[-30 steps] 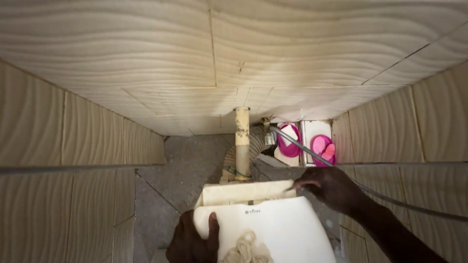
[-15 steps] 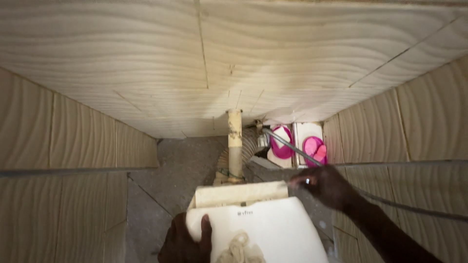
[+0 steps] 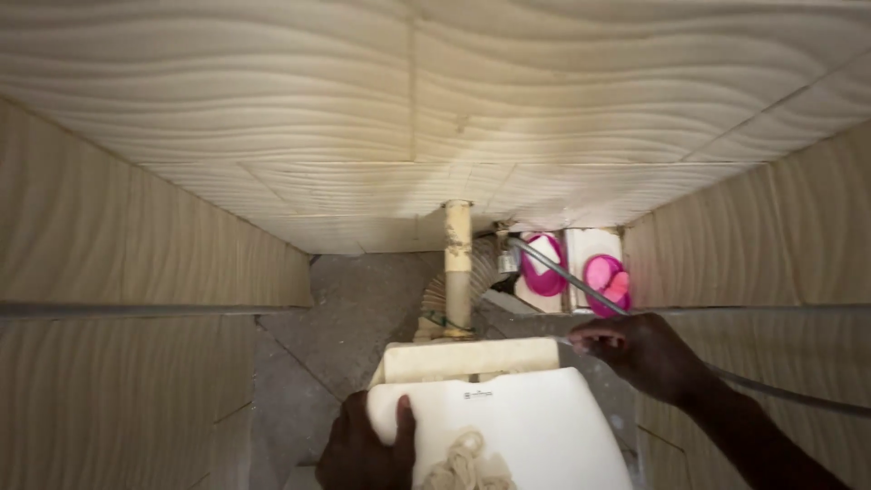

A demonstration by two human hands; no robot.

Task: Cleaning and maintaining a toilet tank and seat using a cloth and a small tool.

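Observation:
I look down at a white toilet seat lid (image 3: pixel 526 426) with a cream cistern (image 3: pixel 470 359) behind it. My left hand (image 3: pixel 367 446) grips the lid's left front corner, thumb on top. A bundle of pale rope-like cloth (image 3: pixel 464 465) lies on the lid near the bottom edge. My right hand (image 3: pixel 642 349) is closed around a thin grey flexible hose (image 3: pixel 564 274) that runs from a valve near the back wall past the cistern's right side. A cream vertical pipe (image 3: pixel 457 263) rises behind the cistern.
Wavy beige tiled walls (image 3: pixel 181 254) close in on both sides and behind. The grey floor (image 3: pixel 363 299) shows left of the cistern. Two pink round containers (image 3: pixel 602 278) sit in a white recess at the back right. A corrugated hose (image 3: pixel 437 295) curves behind the pipe.
My right hand shifted slightly right and down along the hose. The view moved a little; my left hand stays on the lid corner.

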